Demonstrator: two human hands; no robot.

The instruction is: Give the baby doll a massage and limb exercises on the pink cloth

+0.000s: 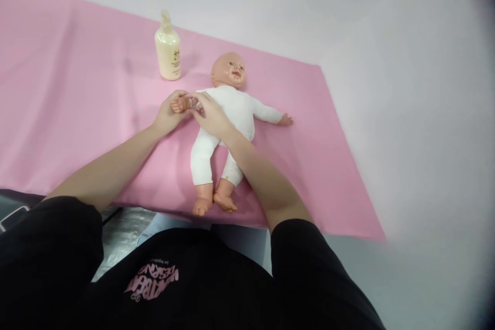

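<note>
1. The baby doll [228, 113] lies on its back on the pink sheet [77, 93], head toward the far edge and bare feet toward the person. It wears a white bodysuit; head, hands and feet are bare plastic.

2. One doll arm is stretched out to the left of the picture. Its small hand [178, 105] sits between the person's two hands. The doll's other arm lies straight out to the right, with its hand flat on the sheet and untouched.

3. The left hand [168, 113] cups the doll's outstretched hand from below and from the side. Its grip is closed around that small hand.

4. The right hand [211, 113] reaches across the doll's chest, with the forearm lying over the belly and one leg. Its fingers [195, 102] pinch the doll's wrist, just beside the left hand, so this grip too is clenched on the doll's arm.

5. A cream-coloured lotion bottle [167, 51] with a pump top stands upright on the sheet, beyond the doll's raised arm and to the left of its head, apart from both hands.

6. The sheet covers a pale tabletop [386, 36], which shows bare to the right and at the far side.

7. The person's black sleeves and a black shirt [185, 289] with pink lettering fill the near edge of the view.
</note>
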